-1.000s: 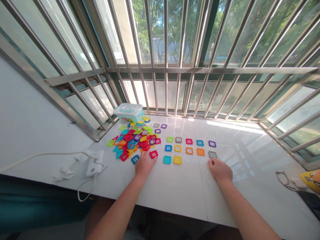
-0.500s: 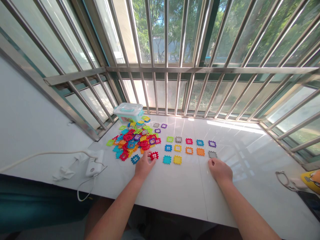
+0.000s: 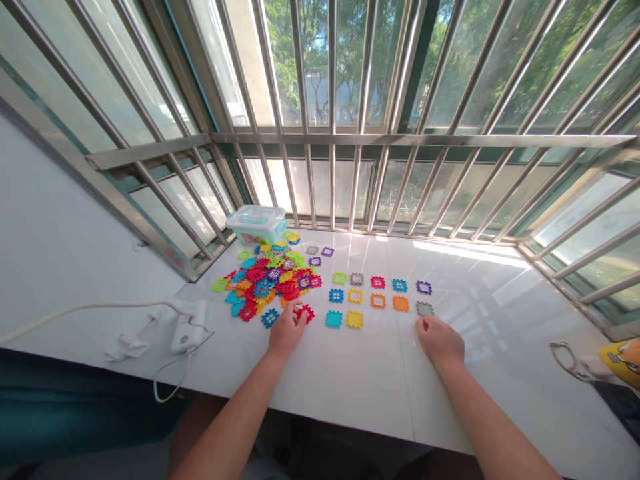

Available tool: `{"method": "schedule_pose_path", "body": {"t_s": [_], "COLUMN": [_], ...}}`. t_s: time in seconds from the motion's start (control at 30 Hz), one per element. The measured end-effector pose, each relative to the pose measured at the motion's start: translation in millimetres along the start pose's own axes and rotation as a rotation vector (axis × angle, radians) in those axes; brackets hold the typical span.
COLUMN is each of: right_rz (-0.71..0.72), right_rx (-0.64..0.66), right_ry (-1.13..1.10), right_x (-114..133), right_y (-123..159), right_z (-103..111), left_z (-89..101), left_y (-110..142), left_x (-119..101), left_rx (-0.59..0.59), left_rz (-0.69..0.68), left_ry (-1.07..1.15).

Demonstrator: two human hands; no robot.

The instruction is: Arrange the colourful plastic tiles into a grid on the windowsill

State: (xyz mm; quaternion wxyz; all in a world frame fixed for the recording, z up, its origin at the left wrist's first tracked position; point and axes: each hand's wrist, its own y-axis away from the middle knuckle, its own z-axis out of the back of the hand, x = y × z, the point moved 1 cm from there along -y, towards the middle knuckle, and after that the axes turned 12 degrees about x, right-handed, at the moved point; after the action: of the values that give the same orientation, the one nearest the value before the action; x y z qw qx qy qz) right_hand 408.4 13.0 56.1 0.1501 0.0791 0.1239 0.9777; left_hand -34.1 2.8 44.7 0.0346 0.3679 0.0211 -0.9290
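My left hand [image 3: 287, 331] is closed on a red notched plastic building tile [image 3: 307, 313] with window openings; its fingers cover part of it. Just beyond that hand spreads a heaped pile of colourful building tiles [image 3: 260, 281]. A dark blue tile [image 3: 271, 318] lies to the hand's left. My right hand [image 3: 440, 340] rests on the table as a fist, right below a grey tile [image 3: 425, 308]. Between the hands, loose tiles lie flat in rows, among them a cyan tile [image 3: 334, 319], a yellow tile [image 3: 355, 320] and an orange tile [image 3: 401, 303].
A lidded clear and teal plastic box [image 3: 257, 225] stands behind the pile, by the barred window. At left, a white power strip [image 3: 189, 327] with cables lies on the white table [image 3: 360, 387]. A phone [image 3: 617, 403] and a yellow object [image 3: 623, 360] are at the right edge.
My left hand has turned slightly over the red tile, so its fingers now cover more of it. My right hand stays in place beside the grey tile.
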Motion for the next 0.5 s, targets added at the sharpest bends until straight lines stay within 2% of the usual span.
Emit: {"method": "schedule_pose_path", "body": {"t_s": [0.2,0.5], "right_rz": [0.003,0.004], "right_rx": [-0.005,-0.009], "right_ry": [0.002,-0.009], "right_x": [0.2,0.1], "right_y": [-0.1,0.8], "right_z": [0.4,0.6], "left_z": [-0.7,-0.6], "left_y": [-0.8,-0.6], "left_x": [-0.7,-1.5], "left_rx": [-0.028,-0.023], "left_rz": [0.014,-0.059], "left_ry": [-0.032,-0.059]}}
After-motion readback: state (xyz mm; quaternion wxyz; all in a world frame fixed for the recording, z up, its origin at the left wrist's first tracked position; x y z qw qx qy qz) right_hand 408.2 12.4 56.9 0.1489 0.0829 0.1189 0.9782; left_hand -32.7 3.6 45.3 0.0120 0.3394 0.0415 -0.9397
